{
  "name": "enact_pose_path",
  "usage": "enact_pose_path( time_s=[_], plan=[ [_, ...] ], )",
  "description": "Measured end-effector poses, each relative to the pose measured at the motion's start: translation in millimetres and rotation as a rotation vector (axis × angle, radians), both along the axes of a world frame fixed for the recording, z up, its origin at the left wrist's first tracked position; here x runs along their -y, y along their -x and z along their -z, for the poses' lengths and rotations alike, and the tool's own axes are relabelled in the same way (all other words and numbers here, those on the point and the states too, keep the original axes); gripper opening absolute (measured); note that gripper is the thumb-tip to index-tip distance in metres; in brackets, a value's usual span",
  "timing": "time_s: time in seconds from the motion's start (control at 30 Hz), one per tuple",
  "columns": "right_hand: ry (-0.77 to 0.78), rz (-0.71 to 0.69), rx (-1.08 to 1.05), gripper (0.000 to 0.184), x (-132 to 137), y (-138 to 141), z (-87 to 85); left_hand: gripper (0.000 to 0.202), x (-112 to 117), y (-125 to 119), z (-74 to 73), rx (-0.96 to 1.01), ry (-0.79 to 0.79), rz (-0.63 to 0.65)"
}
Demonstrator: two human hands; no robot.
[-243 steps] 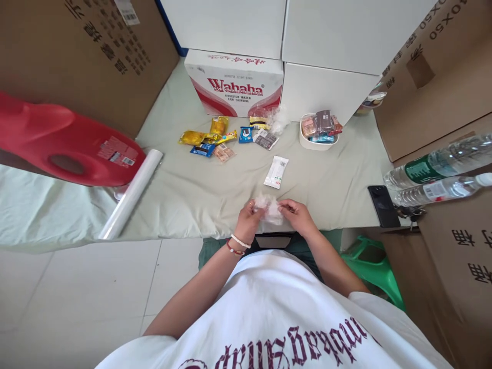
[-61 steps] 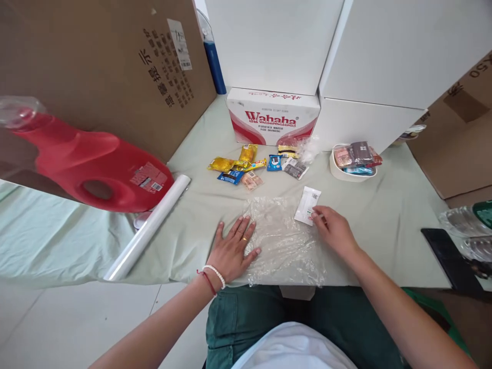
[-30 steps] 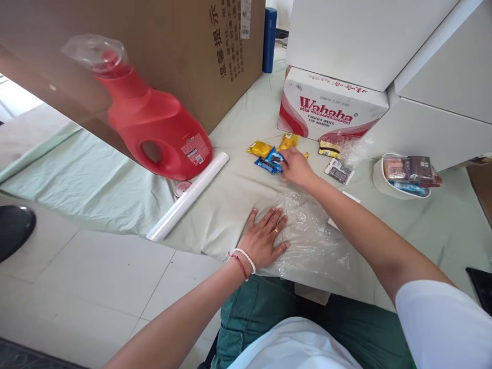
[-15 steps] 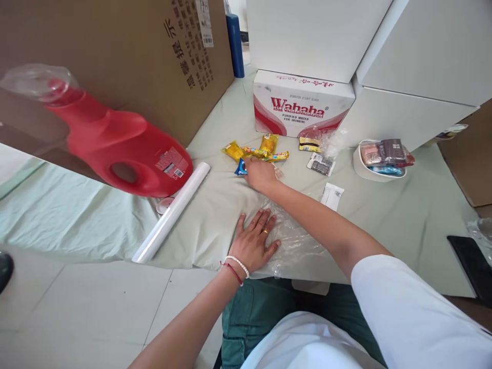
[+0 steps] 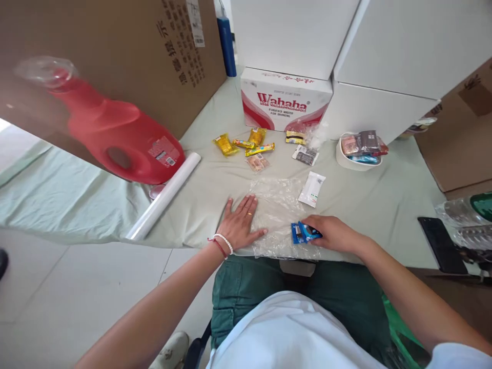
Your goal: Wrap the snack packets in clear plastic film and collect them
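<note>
A sheet of clear plastic wrap (image 5: 279, 210) lies spread on the pale green cloth near the table's front edge. My left hand (image 5: 240, 223) rests flat on the wrap's left edge, fingers spread. My right hand (image 5: 332, 233) holds two small blue snack packets (image 5: 303, 232) down on the wrap's lower right part. A white sachet (image 5: 312, 188) lies just beyond the wrap's right corner. Farther back sit several yellow snack packets (image 5: 246, 144), a pinkish packet (image 5: 257, 162) and a dark packet (image 5: 306, 155).
A red detergent jug (image 5: 115, 138) and a roll of plastic wrap (image 5: 165, 193) lie at the left. A Wahaha carton (image 5: 284, 105) and white boxes stand behind. A white bowl (image 5: 348, 160) of snacks sits at the right, with a phone (image 5: 442, 243) and water bottles (image 5: 467, 215) beyond.
My right hand picked up the blue packets from the snack pile and brought them back onto the wrap. My left hand stayed flat on the wrap.
</note>
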State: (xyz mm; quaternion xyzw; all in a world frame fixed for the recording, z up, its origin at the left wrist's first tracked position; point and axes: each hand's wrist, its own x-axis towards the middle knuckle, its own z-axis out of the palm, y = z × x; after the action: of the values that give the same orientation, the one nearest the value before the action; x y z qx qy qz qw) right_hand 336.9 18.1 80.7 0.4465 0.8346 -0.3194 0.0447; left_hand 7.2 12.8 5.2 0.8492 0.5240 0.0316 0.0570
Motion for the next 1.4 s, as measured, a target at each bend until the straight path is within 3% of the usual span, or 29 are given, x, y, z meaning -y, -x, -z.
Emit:
enact_pose_path(
  time_s=[0.1, 0.23, 0.3, 0.4, 0.57, 0.7, 0.87, 1.0, 1.13, 1.27, 1.4],
  plan=[
    [0.007, 0.088, -0.032, 0.052, 25, -36, -0.9, 0.096, -1, 0, 2.4, -0.033, 0.001, 0.006],
    [-0.082, 0.262, -0.106, 0.047, 18, -54, -14.8, 0.096, -2, 0, 3.9, -0.068, 0.000, 0.009],
    [-0.146, 0.273, -0.119, 0.046, 3, -41, -22.0, 0.097, -3, 0, 4.0, -0.082, 0.001, 0.009],
    [-0.199, 0.167, -0.069, 0.047, -22, 1, -23.5, 0.097, -3, 0, 3.5, -0.095, 0.002, 0.004],
    [-0.182, 0.020, 0.145, 0.046, -46, 61, -2.5, 0.095, -3, -2, 1.3, -0.101, 0.014, -0.002],
    [-0.176, 0.038, 0.129, 0.045, -47, 54, 6.2, 0.095, -2, -2, 0.2, -0.086, 0.005, 0.001],
    [-0.249, 0.166, 0.127, 0.044, -46, 40, -6.4, 0.094, -2, 0, 0.8, -0.070, 0.011, 0.001],
    [-0.294, 0.126, 0.197, 0.042, -43, 64, -16.1, 0.094, -3, 0, 1.9, -0.066, 0.007, 0.008],
    [-0.300, 0.064, 0.339, 0.035, -34, 85, -11.1, 0.094, -2, -1, 1.6, -0.068, 0.004, 0.003],
    [-0.309, 0.059, 0.376, 0.030, -27, 72, -5.5, 0.095, -1, -2, 0.6, -0.059, 0.000, 0.004],
    [-0.309, 0.086, 0.308, 0.037, -28, 58, -10.7, 0.095, -1, -1, 0.8, -0.050, 0.004, -0.001]
  ],
)
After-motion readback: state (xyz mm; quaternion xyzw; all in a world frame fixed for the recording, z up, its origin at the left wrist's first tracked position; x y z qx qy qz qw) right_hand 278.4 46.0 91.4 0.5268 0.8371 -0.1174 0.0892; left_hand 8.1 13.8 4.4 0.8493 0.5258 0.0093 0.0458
